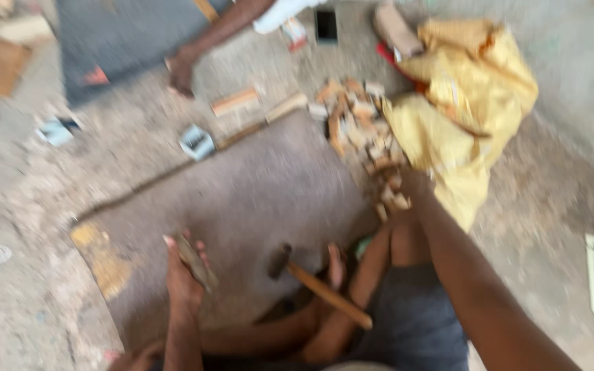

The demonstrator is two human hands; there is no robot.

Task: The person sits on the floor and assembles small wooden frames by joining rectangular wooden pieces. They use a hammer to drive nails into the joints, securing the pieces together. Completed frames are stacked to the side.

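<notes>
The view is blurred. My left hand (183, 275) is raised over a grey floor slab (262, 185) and is shut on a thin brownish wooden piece (195, 261). My right arm stretches forward, and my right hand (410, 187) is at the near edge of a pile of small wooden blocks (359, 124); its fingers are too blurred to read. A hammer (280, 260) with a wooden handle lies between my hands, next to my bare foot (336, 266).
A crumpled yellow bag (462, 103) lies right of the pile. Another person's hand (181, 69) rests on the floor at the top. Near it lie a wooden block (235, 102), a small box (197, 141) and a phone (326, 26).
</notes>
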